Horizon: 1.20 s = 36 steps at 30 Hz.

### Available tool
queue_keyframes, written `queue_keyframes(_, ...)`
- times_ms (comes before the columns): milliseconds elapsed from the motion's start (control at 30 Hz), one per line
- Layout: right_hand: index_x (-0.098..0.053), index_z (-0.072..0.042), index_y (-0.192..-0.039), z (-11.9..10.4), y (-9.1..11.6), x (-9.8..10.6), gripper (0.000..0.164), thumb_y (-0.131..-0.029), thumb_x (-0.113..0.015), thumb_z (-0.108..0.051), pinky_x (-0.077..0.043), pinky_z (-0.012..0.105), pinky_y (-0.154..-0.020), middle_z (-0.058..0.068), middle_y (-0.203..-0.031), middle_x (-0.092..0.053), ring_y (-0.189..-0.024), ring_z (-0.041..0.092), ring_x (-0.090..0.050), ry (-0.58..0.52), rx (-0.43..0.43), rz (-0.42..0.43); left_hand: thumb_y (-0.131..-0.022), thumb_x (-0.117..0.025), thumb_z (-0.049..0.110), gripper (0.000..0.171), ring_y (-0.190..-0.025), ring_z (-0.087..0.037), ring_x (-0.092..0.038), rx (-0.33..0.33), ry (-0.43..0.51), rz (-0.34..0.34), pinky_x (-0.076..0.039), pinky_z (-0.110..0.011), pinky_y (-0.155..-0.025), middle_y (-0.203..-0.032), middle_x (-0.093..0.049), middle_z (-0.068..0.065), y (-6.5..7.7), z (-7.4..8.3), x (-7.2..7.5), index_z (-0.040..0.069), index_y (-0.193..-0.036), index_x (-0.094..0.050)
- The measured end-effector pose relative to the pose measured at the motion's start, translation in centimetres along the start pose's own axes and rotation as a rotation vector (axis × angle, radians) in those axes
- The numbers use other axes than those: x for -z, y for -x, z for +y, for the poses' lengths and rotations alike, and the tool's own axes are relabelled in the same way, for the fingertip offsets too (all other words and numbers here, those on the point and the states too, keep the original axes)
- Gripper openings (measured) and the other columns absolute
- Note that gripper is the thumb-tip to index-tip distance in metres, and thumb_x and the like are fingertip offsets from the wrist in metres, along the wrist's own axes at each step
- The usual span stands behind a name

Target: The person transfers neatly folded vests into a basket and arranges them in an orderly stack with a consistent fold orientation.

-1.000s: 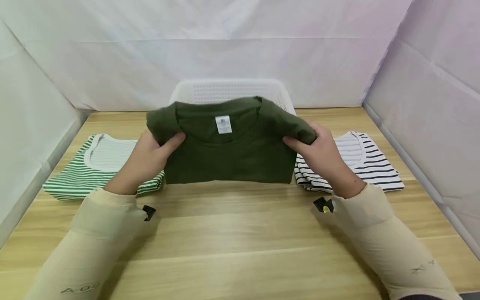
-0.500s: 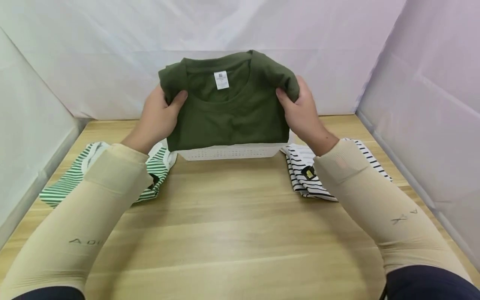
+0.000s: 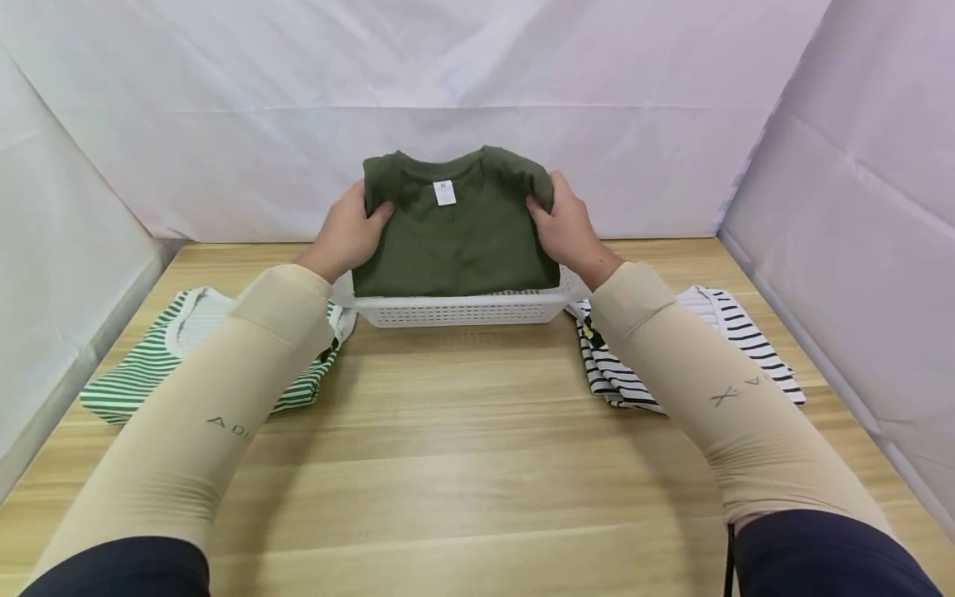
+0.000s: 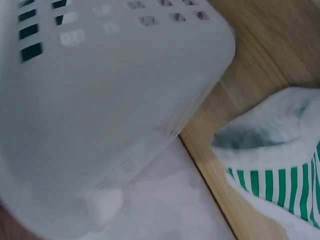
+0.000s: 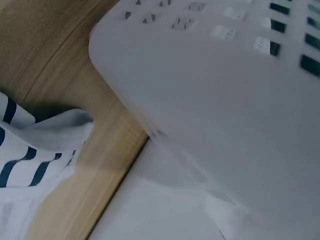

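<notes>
A folded dark green T-shirt (image 3: pixel 457 245) with a white neck label hangs over the white perforated basket (image 3: pixel 462 313). My left hand (image 3: pixel 349 232) pinches its left shoulder, thumb on the front. On the opposite shoulder my right hand (image 3: pixel 567 224) grips the cloth the same way. The shirt's lower part covers much of the basket's opening; whether it touches the bottom cannot be seen. Close up in the left wrist view is the basket's wall (image 4: pixel 125 85), with dark green showing through its holes. The right wrist view has the basket's other side (image 5: pixel 200 100).
A folded green-and-white striped shirt (image 3: pixel 142 365) lies left of the basket, partly behind the left sleeve. To the right lies a folded black-and-white striped shirt (image 3: pixel 746 332). White cloth walls (image 3: pixel 642 166) enclose the wooden table (image 3: pixel 462 464) at the back and sides.
Both hands have carried the green shirt away from me, from in front of the basket to over it, raising it and then lowering it. The striped shirts stay in place.
</notes>
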State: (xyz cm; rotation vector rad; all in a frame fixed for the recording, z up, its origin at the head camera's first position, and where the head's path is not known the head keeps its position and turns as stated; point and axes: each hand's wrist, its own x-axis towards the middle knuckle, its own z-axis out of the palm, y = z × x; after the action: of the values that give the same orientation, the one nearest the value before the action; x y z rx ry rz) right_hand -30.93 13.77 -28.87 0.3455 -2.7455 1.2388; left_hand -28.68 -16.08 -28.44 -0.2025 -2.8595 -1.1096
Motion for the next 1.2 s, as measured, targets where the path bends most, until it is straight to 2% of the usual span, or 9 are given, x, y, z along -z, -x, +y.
queue_keyframes(233, -0.031, -0.011, -0.127, 0.6, 0.1, -0.8, 0.036, -0.098, -0.039, -0.031, -0.045, 0.044, -0.083, 0.014, -0.117, -0.047, -0.1, 0.026, -0.052, 0.06, -0.088, -0.14, -0.1, -0.028, 0.027, 0.052, -0.134, -0.034, -0.03, 0.044, -0.087, -0.174, -0.032, -0.049, -0.104, -0.146, -0.029, -0.02, -0.4, -0.3, -1.1, 0.003, -0.144, -0.017)
queue_keyframes(400, -0.028, -0.009, -0.129, 0.7, 0.3, -1.0, 0.039, -0.097, -0.042, -0.026, -0.043, 0.046, -0.087, 0.017, -0.125, -0.046, -0.107, 0.03, -0.05, 0.16, -0.071, -0.212, -0.1, -0.029, 0.021, 0.048, -0.132, -0.036, -0.034, 0.056, -0.159, -0.258, -0.035, -0.05, -0.102, -0.143, -0.032, -0.024, -0.1, -0.5, -1.4, -0.002, -0.14, -0.021)
queue_keyframes(533, -0.023, -0.01, -0.133, 0.8, 0.5, -1.0, 0.043, -0.097, -0.043, -0.023, -0.042, 0.046, -0.088, 0.018, -0.129, -0.044, -0.11, 0.032, -0.05, 0.234, -0.065, -0.259, -0.099, -0.031, 0.018, 0.046, -0.131, -0.037, -0.034, 0.053, -0.207, -0.302, -0.034, -0.05, -0.102, -0.141, -0.034, -0.026, 0.2, -0.4, -1.8, -0.005, -0.138, -0.022)
queue_keyframes(633, -0.019, -0.012, -0.137, 0.9, 0.8, -1.1, 0.047, -0.097, -0.042, -0.021, -0.044, 0.045, -0.084, 0.02, -0.127, -0.047, -0.106, 0.032, -0.054, 0.299, -0.066, -0.296, -0.098, -0.031, 0.016, 0.048, -0.13, -0.036, -0.037, 0.055, -0.239, -0.342, -0.036, -0.049, -0.1, -0.14, -0.034, -0.027, 0.5, -0.4, -2.1, -0.006, -0.139, -0.02)
queue_keyframes(800, -0.013, -0.013, -0.143, 0.9, 1.7, -1.5, 0.055, -0.097, -0.042, -0.017, -0.045, 0.039, -0.072, 0.019, -0.11, -0.058, -0.087, 0.028, -0.061, 0.417, -0.042, -0.363, -0.098, -0.03, 0.015, 0.048, -0.126, -0.033, -0.041, 0.057, -0.259, -0.398, -0.038, -0.047, -0.097, -0.139, -0.035, -0.026, 1.2, -0.5, -2.6, -0.006, -0.139, -0.018)
queue_keyframes(967, -0.008, -0.01, -0.144, 0.3, 2.8, -1.6, 0.056, -0.097, -0.039, -0.013, -0.042, 0.035, -0.066, 0.017, -0.097, -0.061, -0.07, 0.025, -0.059, 0.482, -0.026, -0.464, -0.096, -0.033, 0.011, 0.051, -0.13, -0.035, -0.037, 0.035, -0.32, -0.444, -0.035, -0.048, -0.102, -0.141, -0.034, -0.026, 2.0, -0.9, -3.0, -0.006, -0.141, -0.016)
queue_keyframes(1100, -0.009, -0.009, -0.144, -0.1, 3.4, -1.6, 0.056, -0.096, -0.039, -0.01, -0.043, 0.037, -0.07, 0.019, -0.105, -0.06, -0.077, 0.026, -0.06, 0.511, -0.024, -0.49, -0.095, -0.033, 0.009, 0.051, -0.127, -0.033, -0.041, 0.018, -0.39, -0.471, -0.038, -0.046, -0.099, -0.139, -0.038, -0.026, 2.6, -1.2, -3.4, -0.007, -0.14, -0.016)
queue_keyframes(1200, -0.01, -0.009, -0.144, -0.2, 3.6, -1.8, 0.056, -0.096, -0.04, -0.01, -0.045, 0.038, -0.076, 0.02, -0.116, -0.057, -0.089, 0.028, -0.061, 0.529, -0.033, -0.493, -0.094, -0.034, 0.009, 0.049, -0.121, -0.031, -0.047, 0.009, -0.431, -0.482, -0.041, -0.044, -0.094, -0.134, -0.043, -0.025, 3.0, -1.3, -3.7, -0.007, -0.138, -0.02)
